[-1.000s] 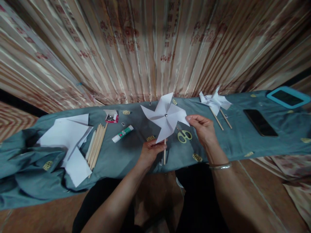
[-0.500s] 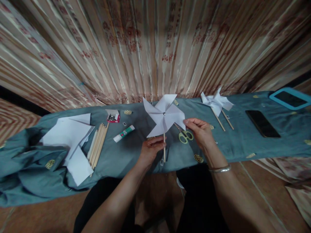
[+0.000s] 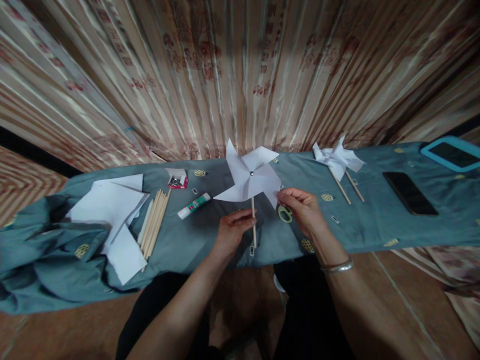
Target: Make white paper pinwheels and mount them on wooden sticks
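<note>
A white paper pinwheel [image 3: 258, 177] with a shiny pin at its centre stands upright on a wooden stick. My left hand [image 3: 233, 231] is closed, pinching that stick below the blades. Fingers of my right hand [image 3: 302, 207] are pinched together at the tip of the lower right blade. Under my right hand lie green-handled scissors [image 3: 285, 214], partly hidden by the hand and the pinwheel. To the left are a glue stick [image 3: 194, 206] and a small open box of pins [image 3: 177, 179].
Several wooden sticks [image 3: 154, 222] and white paper sheets [image 3: 108, 202] lie at the left. Finished-looking pinwheels [image 3: 339, 160], a black phone [image 3: 410, 193] and a blue-framed tablet [image 3: 452, 153] lie at the right on the green cloth [image 3: 367, 220]. A curtain [image 3: 225, 75] hangs behind.
The pinwheel's blades have turned clockwise a little, and my right hand has moved slightly left and down with the blade tip. My left hand stays on the stick.
</note>
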Action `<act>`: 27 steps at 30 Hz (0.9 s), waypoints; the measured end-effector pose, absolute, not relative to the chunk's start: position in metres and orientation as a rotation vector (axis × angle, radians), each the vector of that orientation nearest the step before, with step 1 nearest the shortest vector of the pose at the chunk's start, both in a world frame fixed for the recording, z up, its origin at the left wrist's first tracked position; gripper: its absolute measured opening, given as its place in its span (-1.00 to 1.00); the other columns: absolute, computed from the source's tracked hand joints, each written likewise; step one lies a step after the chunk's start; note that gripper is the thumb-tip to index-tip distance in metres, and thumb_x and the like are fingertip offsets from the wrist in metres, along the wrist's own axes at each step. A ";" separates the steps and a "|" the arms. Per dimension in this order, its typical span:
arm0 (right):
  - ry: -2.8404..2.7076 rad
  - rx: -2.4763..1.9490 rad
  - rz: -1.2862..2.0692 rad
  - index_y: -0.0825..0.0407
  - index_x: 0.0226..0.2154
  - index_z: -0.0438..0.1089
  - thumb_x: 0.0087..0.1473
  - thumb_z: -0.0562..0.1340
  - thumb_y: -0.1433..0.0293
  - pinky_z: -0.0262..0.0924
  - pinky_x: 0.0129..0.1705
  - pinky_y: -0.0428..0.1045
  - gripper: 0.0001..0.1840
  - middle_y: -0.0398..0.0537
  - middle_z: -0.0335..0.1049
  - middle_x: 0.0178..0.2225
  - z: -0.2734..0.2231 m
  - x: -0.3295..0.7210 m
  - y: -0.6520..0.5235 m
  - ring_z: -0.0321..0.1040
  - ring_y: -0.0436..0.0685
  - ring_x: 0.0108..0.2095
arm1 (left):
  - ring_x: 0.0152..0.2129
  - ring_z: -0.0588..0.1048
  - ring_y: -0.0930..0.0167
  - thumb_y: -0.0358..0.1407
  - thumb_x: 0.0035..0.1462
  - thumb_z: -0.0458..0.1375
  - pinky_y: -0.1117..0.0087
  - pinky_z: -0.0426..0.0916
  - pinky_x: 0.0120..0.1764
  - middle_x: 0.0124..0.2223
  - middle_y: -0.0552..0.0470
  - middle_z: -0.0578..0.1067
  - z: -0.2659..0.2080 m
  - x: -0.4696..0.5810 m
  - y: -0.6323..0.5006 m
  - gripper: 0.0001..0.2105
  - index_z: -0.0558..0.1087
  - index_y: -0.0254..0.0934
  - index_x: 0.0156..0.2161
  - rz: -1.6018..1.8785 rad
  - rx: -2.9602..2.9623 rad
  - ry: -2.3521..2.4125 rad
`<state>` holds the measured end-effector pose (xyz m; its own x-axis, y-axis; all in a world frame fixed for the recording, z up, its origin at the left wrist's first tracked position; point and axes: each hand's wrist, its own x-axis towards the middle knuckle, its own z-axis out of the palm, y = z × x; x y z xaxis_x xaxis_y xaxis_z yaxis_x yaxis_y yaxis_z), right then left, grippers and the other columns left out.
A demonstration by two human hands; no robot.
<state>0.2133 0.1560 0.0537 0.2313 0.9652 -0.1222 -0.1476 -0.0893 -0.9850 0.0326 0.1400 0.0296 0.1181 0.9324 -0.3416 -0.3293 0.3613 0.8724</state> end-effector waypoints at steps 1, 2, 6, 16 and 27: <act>-0.893 -1.288 1.171 0.00 -0.64 0.49 -0.39 0.52 0.14 0.01 -0.51 -0.08 -0.67 -0.20 0.37 -0.62 0.054 0.212 0.156 0.16 -0.05 -0.58 | -0.39 0.54 0.38 -0.34 -0.34 0.45 0.33 0.42 -0.18 -0.32 -0.05 0.65 0.030 0.033 0.140 -0.72 0.66 -0.28 -0.37 1.050 0.716 1.065; -0.904 -1.287 1.181 0.01 -0.64 0.49 -0.38 0.51 0.14 0.01 -0.50 -0.08 -0.67 -0.19 0.37 -0.62 0.054 0.210 0.155 0.16 -0.05 -0.57 | -0.40 0.54 0.38 -0.33 -0.34 0.45 0.33 0.42 -0.18 -0.32 -0.04 0.65 0.030 0.033 0.140 -0.71 0.66 -0.28 -0.36 1.050 0.716 1.067; -0.930 -1.282 1.216 0.01 -0.65 0.47 -0.35 0.50 0.13 0.03 -0.46 -0.07 -0.66 -0.18 0.39 -0.61 0.054 0.205 0.154 0.16 -0.04 -0.56 | -0.44 0.51 0.42 -0.34 -0.34 0.45 0.37 0.41 -0.23 -0.38 0.00 0.64 0.030 0.033 0.140 -0.72 0.66 -0.27 -0.37 1.058 0.712 1.060; -0.925 -1.254 1.292 0.00 -0.67 0.48 -0.42 0.53 0.17 0.06 -0.42 -0.06 -0.67 -0.20 0.38 -0.62 0.053 0.197 0.151 0.18 -0.04 -0.54 | -0.46 0.50 0.45 -0.33 -0.35 0.45 0.41 0.39 -0.25 -0.40 0.03 0.63 0.031 0.033 0.142 -0.72 0.66 -0.27 -0.37 1.057 0.718 1.040; -1.013 -1.208 1.349 0.00 -0.67 0.47 -0.34 0.50 0.07 0.15 -0.36 -0.05 -0.63 -0.21 0.40 -0.61 0.050 0.189 0.149 0.23 -0.04 -0.52 | -0.43 0.50 0.41 -0.30 -0.34 0.45 0.36 0.38 -0.20 -0.38 -0.01 0.62 0.032 0.034 0.140 -0.70 0.65 -0.30 -0.36 1.050 0.736 1.030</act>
